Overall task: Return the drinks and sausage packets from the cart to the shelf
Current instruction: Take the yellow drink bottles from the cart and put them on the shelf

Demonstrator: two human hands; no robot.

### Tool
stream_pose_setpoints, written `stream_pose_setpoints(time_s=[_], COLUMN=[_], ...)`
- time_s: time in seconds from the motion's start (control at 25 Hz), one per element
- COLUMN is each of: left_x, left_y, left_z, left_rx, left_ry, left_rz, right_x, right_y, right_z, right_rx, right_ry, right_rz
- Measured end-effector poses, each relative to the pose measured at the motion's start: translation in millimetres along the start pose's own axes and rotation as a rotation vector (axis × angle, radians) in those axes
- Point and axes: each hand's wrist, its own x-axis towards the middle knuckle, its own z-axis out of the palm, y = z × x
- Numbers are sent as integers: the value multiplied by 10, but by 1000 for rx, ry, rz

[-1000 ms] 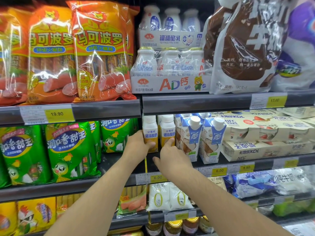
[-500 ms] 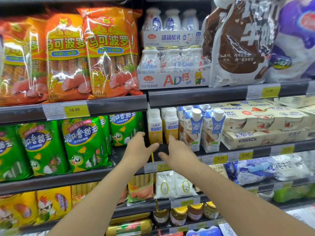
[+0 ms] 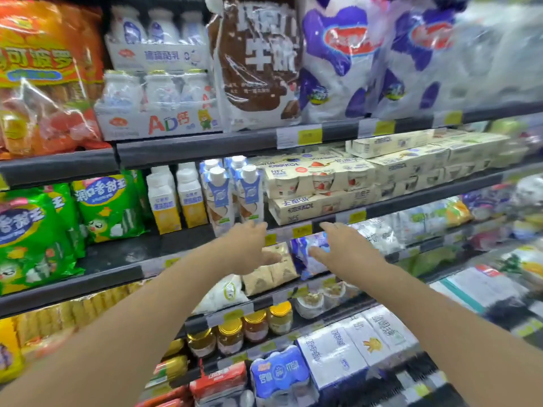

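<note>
in the head view, two bare arms are reaching out toward the shelf [image 3: 205,148]. the picture is blurry, mostly at the right side.

the left hand [image 3: 249,248] is hanging in front of the middle shelf edge, just below the blue and white cartons [image 3: 232,192]. its fingers are lying straight and close together, with the thumb sticking out to the right. it is holding nothing. the right hand [image 3: 343,248] is hanging beside it, a little apart, with fingers straight and loosely spread. it is holding nothing too. neither hand is touching a drink.

the drinks are standing on the middle shelf. two small yellow and white bottles [image 3: 176,198] are standing side by side in front, and more may be hiding behind them. right beside them four blue and white cartons are showing, two in front and two behind. to their right, cream boxes [image 3: 320,189] are lying in stacks; they are too blurry to count.

the sausage packets are sitting on the left. at least two green sausage packets [image 3: 108,207] are standing on the middle shelf, well apart from the hands. one orange sausage packet [image 3: 44,77] is showing on the shelf above.

on the top shelf, two packs of little white bottles [image 3: 158,92] are stacked one on the other, next to one brown bag [image 3: 258,63]. low down, four jars with gold lids [image 3: 241,330] are standing in a row.
</note>
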Motion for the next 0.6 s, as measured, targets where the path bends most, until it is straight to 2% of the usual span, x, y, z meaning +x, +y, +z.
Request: stream_pose_setpoints(time_s=[0.28,0.6], left_x=[788,1448], left_y=[2012,4172], left_z=[304,708], left_rx=[25,95], left_ry=[-38,-78], left_rz=[185,475], right_x=[-972,-2017], right_y=[2388,4141], right_z=[-557,-862], right_rx=[-119,-100], right_ry=[25,78], right_rz=[307,679])
